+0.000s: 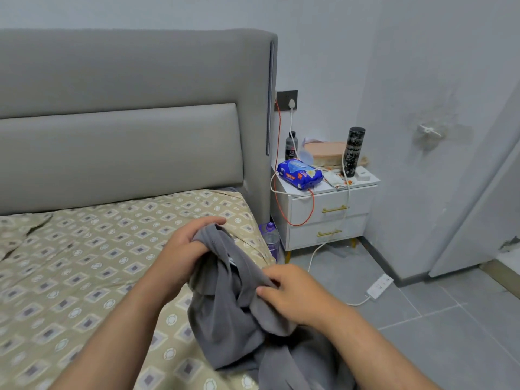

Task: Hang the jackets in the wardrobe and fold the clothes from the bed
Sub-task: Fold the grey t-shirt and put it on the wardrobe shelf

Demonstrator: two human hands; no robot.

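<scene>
A grey knit garment (236, 319) hangs crumpled over the right edge of the bed (84, 263), whose sheet is beige with a diamond pattern. My left hand (183, 249) grips the garment's top edge, fingers curled round the cloth. My right hand (292, 291) pinches a fold of the same garment lower and to the right. A small white label shows between the two hands. The garment's lower part trails down out of the frame. No jacket and no wardrobe are in view.
A grey padded headboard (126, 122) stands behind the bed. A white nightstand (326, 212) holds a blue tissue pack (299, 174), bottles and cables. A purple bottle (270, 237) stands on the floor. A power strip (380, 285) lies on grey tiles. A door (484, 206) is at right.
</scene>
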